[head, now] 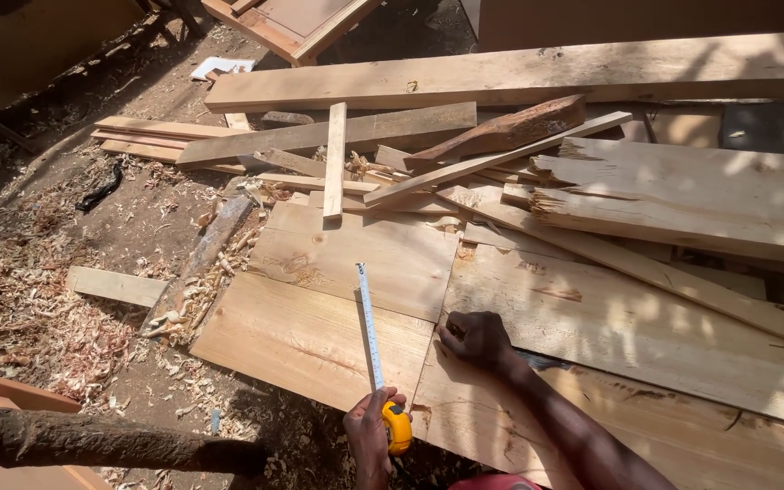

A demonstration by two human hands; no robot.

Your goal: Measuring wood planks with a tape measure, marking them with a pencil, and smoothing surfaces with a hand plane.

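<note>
My left hand (369,437) grips a yellow tape measure (397,426) at the near edge of a pale wooden plank (310,340). Its white blade (369,327) runs out across that plank, and the tip reaches the plank beyond (356,249). My right hand (475,340) rests with curled fingers on the edge of a wide board (637,331) just right of the blade, holding nothing. My right forearm crosses a lower board (682,436) toward the bottom of the view.
Several planks, thin strips and split offcuts (673,195) are piled behind and to the right. A long beam (519,73) lies across the back. Wood shavings (20,308) cover the dirt on the left. A rough log (93,440) lies at the bottom left.
</note>
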